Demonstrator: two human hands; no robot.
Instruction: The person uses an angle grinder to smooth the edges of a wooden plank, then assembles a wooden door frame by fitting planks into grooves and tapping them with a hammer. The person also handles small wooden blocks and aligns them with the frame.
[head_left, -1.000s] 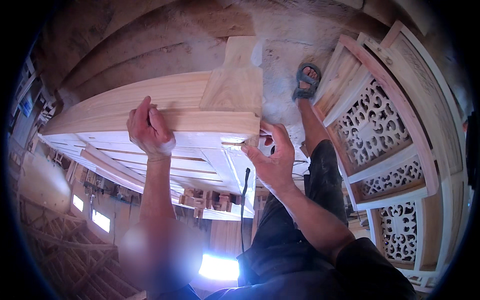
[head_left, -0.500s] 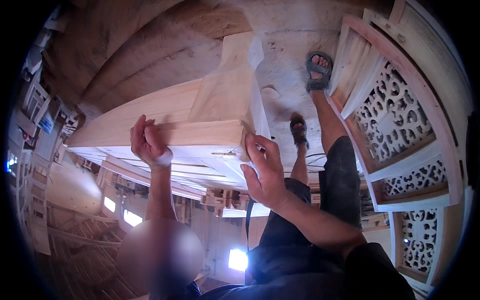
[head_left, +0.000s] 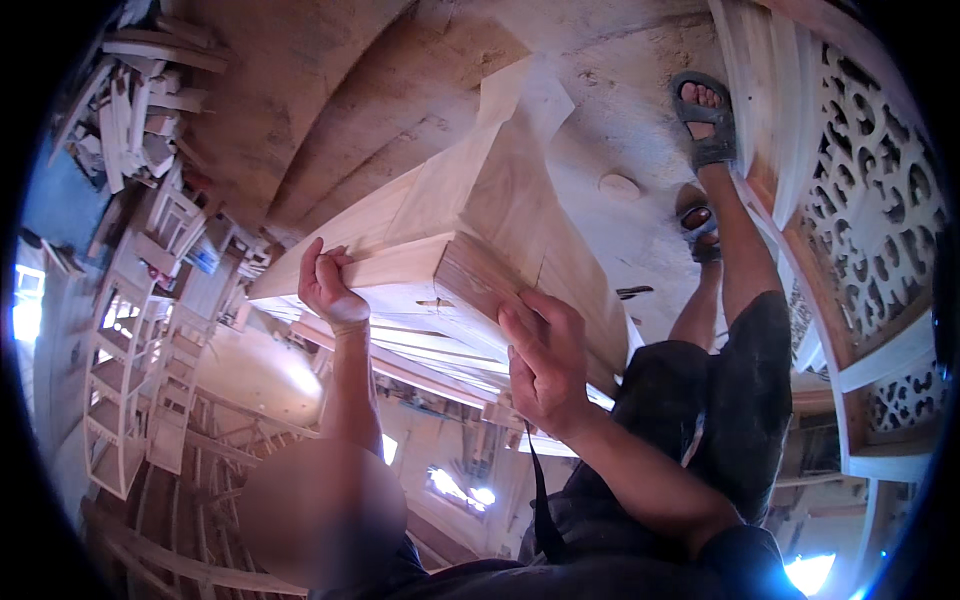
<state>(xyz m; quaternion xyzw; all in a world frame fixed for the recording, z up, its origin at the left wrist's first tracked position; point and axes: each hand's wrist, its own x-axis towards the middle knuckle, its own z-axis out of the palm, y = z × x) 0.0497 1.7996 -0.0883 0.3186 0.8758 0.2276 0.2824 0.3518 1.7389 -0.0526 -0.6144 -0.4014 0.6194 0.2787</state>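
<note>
A big box-like piece of pale unpainted wooden furniture stands tilted before me, its corner pointing my way. I cannot tell its exact kind. My left hand is closed on the edge board at its left, fingers curled over the top. Lower down at the right of the corner, my right hand grips the side edge, the thumb lying along the near face and the fingers partly hidden. Slats or gaps show along the face turned to me. At the far end a shaped wooden leg-like part sticks out.
Wooden frames with pierced scroll-carved panels stand close on the right. My sandalled feet are on the dusty floor, near a round flat disc. Scrap wood is piled at far left, above wooden shelf frames.
The furniture piece has turned and tilted, so its right side shows more. My right hand has slid down from the corner along the side edge. The left hand keeps its hold.
</note>
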